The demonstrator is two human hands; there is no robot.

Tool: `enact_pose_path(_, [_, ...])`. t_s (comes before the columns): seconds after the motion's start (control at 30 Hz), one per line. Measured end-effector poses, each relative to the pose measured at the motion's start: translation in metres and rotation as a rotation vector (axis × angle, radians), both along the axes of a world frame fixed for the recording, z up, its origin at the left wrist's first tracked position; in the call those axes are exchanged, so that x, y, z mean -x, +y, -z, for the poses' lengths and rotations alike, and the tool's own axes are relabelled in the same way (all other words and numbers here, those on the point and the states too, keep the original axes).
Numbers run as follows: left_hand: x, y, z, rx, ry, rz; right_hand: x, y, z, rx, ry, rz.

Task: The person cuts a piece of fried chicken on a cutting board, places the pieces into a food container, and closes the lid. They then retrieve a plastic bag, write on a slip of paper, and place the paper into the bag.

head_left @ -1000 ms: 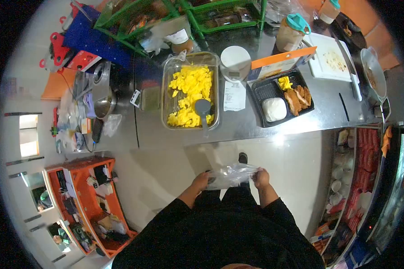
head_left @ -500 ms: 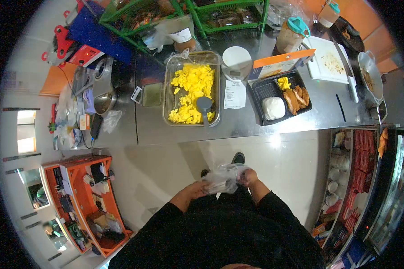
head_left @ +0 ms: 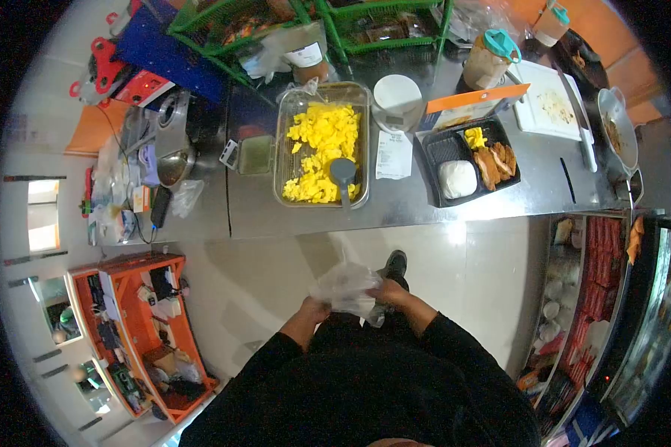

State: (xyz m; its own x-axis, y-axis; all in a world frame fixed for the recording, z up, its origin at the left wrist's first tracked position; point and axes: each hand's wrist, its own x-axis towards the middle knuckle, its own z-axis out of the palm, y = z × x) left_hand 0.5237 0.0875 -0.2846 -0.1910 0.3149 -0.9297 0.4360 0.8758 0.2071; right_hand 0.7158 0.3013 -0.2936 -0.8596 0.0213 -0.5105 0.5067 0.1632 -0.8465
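While the left hand point(head_left: 317, 308) gripped one side of a crumpled, see-through plastic bag point(head_left: 347, 289), the right hand point(head_left: 389, 292) held the other side, so each grip was closed on the plastic. The bag hung between the hands, over the floor point(head_left: 462, 283) and short of the tabletop point(head_left: 395, 205). Near the front edge, a grey spoon point(head_left: 343, 171) rested on yellow egg point(head_left: 320, 134) in a glass dish point(head_left: 366, 149). To the right, a black tray point(head_left: 443, 147) carried a white mound point(head_left: 457, 179), browned pieces point(head_left: 492, 165) and a small yellow heap point(head_left: 475, 137). Between dish and tray lay a paper slip point(head_left: 394, 156), with a white scale point(head_left: 397, 97) just behind it. Farther right, a knife point(head_left: 574, 104) lay along one side of a white cutting board point(head_left: 533, 82), and green baskets point(head_left: 388, 45) stood at the back.
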Motion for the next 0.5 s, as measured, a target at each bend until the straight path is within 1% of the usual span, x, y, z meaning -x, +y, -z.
enact_pose_path(0.07, [-0.006, -0.004, 0.004, -0.078, 0.191, 0.303, -0.008, -0.01, 0.059, -0.229, 0.052, -0.113])
enact_pose_path(0.1, [-0.011, -0.005, 0.01, -0.125, 0.295, 0.437, -0.016, -0.015, 0.087, -0.276, 0.157, -0.042])
enact_pose_path(0.13, [-0.014, -0.005, 0.016, -0.173, 0.394, 0.54, -0.021, -0.021, 0.1, -0.323, 0.261, 0.028])
enact_pose_path(0.2, [-0.015, 0.002, 0.019, -0.155, 0.499, 0.63, -0.014, -0.046, 0.114, -0.03, 0.108, 0.509])
enact_pose_path(0.23, [-0.014, 0.011, 0.011, -0.097, 0.5, 0.654, -0.011, -0.061, 0.144, -0.076, 0.185, 0.63])
enact_pose_path(0.3, [-0.002, 0.031, -0.01, 0.034, 0.43, 0.683, -0.004, -0.066, 0.145, -0.006, 0.223, 0.827])
enact_pose_path(0.37, [0.01, 0.041, -0.024, 0.091, 0.374, 0.698, 0.011, -0.043, 0.075, 0.228, 0.144, 0.977])
enact_pose_path(0.43, [0.015, -0.002, 0.012, -0.188, 0.674, 0.674, 0.029, -0.017, -0.028, 0.528, -0.032, 0.974])
enact_pose_path(0.47, [0.018, -0.008, 0.012, -0.214, 0.639, 0.694, 0.034, -0.009, -0.055, 0.677, -0.122, 0.964])
enact_pose_path(0.5, [0.021, -0.004, -0.004, -0.239, 0.604, 0.713, 0.034, -0.008, -0.057, 0.778, -0.148, 0.919])
